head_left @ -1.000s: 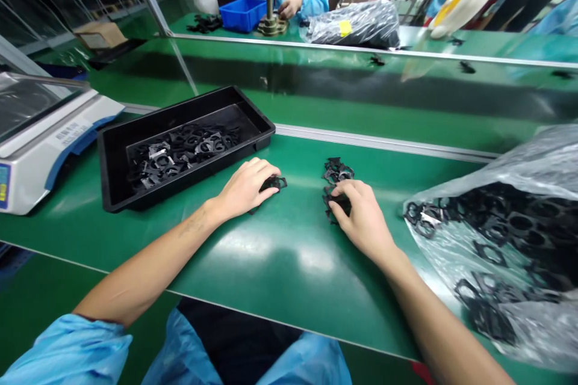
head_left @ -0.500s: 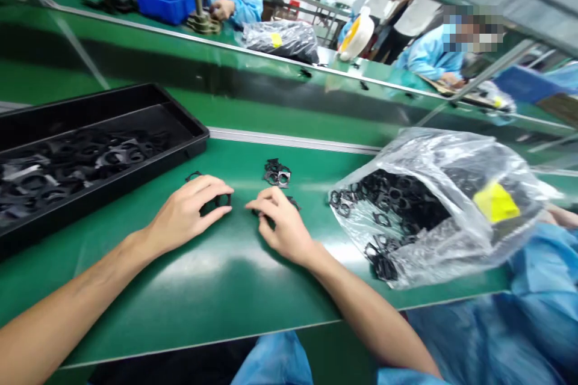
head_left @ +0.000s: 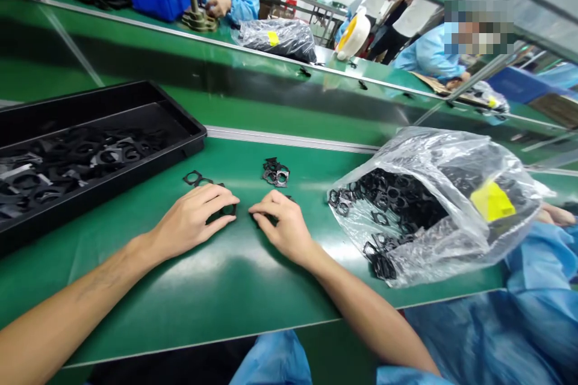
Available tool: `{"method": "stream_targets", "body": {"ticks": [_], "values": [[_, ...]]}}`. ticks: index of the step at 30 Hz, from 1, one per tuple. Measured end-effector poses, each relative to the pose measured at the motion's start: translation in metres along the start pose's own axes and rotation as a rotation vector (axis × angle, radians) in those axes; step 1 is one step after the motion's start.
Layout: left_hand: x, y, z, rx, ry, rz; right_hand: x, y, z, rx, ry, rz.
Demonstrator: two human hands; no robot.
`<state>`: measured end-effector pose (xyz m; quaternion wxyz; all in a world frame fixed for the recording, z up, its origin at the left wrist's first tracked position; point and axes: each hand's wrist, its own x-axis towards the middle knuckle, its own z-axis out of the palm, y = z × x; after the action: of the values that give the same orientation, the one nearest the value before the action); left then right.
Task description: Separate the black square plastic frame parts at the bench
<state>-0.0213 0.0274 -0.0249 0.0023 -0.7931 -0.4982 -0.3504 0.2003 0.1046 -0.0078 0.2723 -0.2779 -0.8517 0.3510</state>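
Observation:
My left hand is closed on a black ring-shaped plastic part, its edge showing between thumb and fingertips just above the green table. To the right, my right hand has thumb and index finger pinched together; a dark edge shows at the fingertips, but most of it is hidden. A small gap separates the two hands. Behind my left hand lies a loose black ring part, with others partly covered by the fingers. A small pile of black ring parts sits beyond my right hand.
At left stands a long black tray with many black parts inside. An open clear plastic bag spilling similar parts lies at right, beside a person's blue sleeve. Beyond the divider are co-workers and a blue bin.
My left hand has moved slightly right and down, uncovering more ring parts behind it. My right hand's thumb and index finger have come together. The view has shifted a little.

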Motion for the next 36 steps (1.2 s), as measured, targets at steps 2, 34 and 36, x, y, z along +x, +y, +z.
{"method": "stream_targets", "body": {"ticks": [2,34,36], "values": [[0.003,0.003,-0.002,-0.026,-0.004,0.013,0.004,0.000,-0.002,0.182,0.087,0.098],[0.007,0.014,0.008,-0.253,0.189,-0.036,0.020,-0.008,-0.010,0.627,0.093,0.527],[0.007,0.014,0.007,-0.195,0.210,-0.012,0.020,-0.009,-0.008,0.587,0.035,0.507]]}}
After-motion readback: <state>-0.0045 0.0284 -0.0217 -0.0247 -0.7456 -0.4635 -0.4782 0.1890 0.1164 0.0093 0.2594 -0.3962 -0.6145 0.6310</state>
